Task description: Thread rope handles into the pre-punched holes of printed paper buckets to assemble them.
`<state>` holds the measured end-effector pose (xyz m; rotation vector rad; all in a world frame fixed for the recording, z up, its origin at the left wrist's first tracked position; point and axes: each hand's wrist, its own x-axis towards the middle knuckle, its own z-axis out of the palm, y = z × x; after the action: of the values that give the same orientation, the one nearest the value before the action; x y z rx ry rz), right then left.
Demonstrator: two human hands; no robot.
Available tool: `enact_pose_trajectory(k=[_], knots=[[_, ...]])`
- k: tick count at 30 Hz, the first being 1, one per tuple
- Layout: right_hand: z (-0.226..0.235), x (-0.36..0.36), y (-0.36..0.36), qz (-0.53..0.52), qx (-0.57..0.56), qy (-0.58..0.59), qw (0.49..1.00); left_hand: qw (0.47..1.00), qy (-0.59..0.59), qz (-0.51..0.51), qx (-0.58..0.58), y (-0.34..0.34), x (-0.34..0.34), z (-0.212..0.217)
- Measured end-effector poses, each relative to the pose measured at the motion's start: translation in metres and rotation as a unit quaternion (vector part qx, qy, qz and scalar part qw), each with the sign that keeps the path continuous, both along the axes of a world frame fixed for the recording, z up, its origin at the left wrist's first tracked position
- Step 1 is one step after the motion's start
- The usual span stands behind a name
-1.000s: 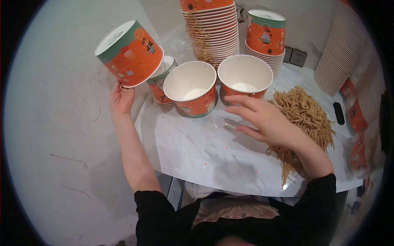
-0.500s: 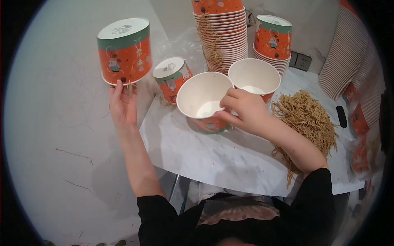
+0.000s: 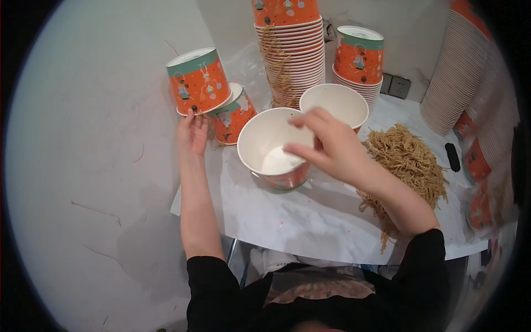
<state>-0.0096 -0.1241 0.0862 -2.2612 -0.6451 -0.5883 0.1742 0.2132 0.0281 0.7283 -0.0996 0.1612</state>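
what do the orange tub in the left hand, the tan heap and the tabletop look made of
Orange tub: probably coated paperboard, smooth, with a printed wall and pale rim.
Tan heap: matt, thin, tangled strands; noodles or yarn-like fibre, the look leaves it open.
Tabletop: smooth, white with grey veins like marble; possibly a printed covering, as its edge looks thin.

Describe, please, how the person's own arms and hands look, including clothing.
Black short sleeves end near the elbows; both forearms are bare. The left hand and right hand wear no gloves. No watch is visible.
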Motion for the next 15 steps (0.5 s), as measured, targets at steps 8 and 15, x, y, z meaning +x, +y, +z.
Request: enact_pose_trajectory(k=[8,15], knots=[[0.039,0.163,0.096,-0.020,0.148,-0.006,0.989,0.997,-0.031,-0.068,-0.024,-0.007,-0.005,-0.024],[0.020,0.223,0.125,0.090,0.226,0.034,0.969,0.993,-0.028,-0.046,0.101,-0.030,-0.025,-0.025]])
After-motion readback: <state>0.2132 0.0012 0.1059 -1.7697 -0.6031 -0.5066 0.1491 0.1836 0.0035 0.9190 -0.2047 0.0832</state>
